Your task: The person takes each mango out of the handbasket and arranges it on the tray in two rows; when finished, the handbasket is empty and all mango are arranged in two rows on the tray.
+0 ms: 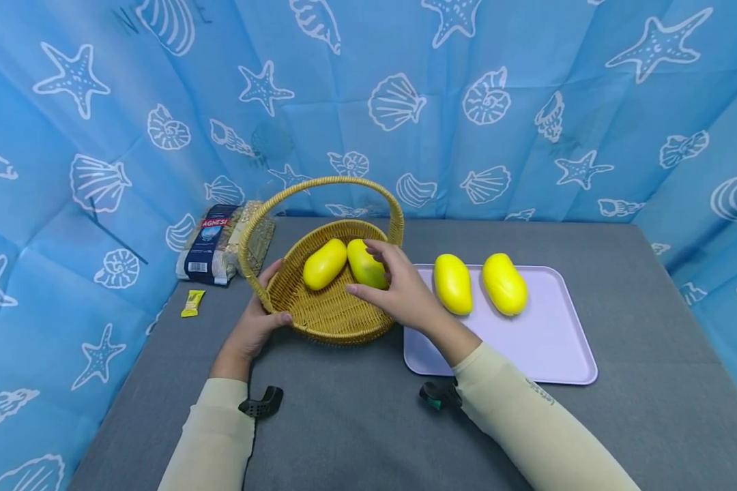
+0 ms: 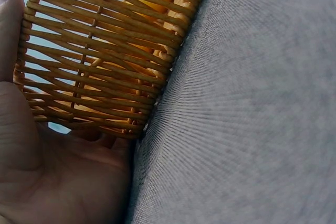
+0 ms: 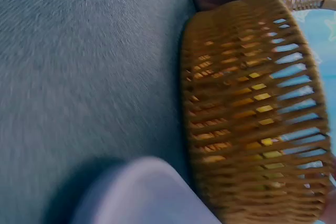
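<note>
Grey table surface (image 1: pixel 356 423) spans the lower frame, with a blue curtain (image 1: pixel 319 82) of white shells and starfish behind and at both sides. Left of centre, the left hand (image 1: pixel 254 329) grips the wicker basket (image 1: pixel 338 314) by its rim; at centre the right hand (image 1: pixel 408 290) has thumb and fingers parted about one of two yellow mangoes (image 1: pixel 325 264) inside, contact unclear. Two more lie on the lilac tray (image 1: pixel 546 348), right of centre.

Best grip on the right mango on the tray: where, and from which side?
I'd pinch the right mango mid-length across its short width, from above: it's elongated, top uncovered, with bare tray to its right and a narrow gap before the left mango.
</note>
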`<state>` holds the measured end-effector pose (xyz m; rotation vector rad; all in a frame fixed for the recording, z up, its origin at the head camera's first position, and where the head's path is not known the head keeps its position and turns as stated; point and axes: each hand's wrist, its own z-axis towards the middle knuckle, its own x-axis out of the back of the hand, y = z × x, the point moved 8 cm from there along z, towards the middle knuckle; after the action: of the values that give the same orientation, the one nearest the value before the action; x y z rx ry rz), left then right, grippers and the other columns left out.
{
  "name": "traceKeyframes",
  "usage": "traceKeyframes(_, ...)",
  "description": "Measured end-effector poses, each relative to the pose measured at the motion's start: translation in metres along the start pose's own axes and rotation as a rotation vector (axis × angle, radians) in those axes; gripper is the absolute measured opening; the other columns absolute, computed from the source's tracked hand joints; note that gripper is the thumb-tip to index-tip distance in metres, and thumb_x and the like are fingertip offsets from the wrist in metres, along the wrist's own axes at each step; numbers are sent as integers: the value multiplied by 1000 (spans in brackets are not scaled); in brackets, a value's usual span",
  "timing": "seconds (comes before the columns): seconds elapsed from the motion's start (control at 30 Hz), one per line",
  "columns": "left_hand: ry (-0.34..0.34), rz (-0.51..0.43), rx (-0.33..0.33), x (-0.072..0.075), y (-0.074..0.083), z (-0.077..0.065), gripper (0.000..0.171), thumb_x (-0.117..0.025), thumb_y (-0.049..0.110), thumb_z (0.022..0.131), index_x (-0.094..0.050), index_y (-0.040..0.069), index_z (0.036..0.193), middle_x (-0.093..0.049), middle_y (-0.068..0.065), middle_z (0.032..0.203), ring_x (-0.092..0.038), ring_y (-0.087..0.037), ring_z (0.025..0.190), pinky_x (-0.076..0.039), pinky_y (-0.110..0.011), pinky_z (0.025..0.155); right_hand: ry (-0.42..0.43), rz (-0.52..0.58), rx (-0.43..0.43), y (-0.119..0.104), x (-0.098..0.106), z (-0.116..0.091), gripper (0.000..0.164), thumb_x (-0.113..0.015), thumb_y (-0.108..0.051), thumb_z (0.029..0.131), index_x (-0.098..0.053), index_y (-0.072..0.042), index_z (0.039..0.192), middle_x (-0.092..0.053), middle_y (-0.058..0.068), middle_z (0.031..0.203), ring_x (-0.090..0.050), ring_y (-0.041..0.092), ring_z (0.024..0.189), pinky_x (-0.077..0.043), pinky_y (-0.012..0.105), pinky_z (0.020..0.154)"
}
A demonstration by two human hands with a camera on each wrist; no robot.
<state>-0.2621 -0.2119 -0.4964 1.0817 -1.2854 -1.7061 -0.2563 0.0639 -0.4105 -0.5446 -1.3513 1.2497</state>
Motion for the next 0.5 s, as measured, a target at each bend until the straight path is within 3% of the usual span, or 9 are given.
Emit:
traceKeyframes(0.3, -7, 2, -10, -2, 3, 1, 105, -84, 4, 96, -18, 19, 175, -19, -13, 178, -27, -44, 156, -44, -36, 115, 12, -155, -145, 8, -14, 20, 96, -81, -55, 96, -36, -12, 169, -36, 16, 168, -43, 32, 147, -41, 57, 116)
traceKeyframes(0.5, -4, 6, 0, -2, 2, 1, 105, -84, 3, 96, -18, 20, 176, -19, -14, 178, -27, -44, 156, -45, -36, 114, 12, -240, -219, 18, -18, 34, 100, -80, -48, 98, -27, -7, 171, -35, 21, 170, -44, 36, 146, -40, 57, 117)
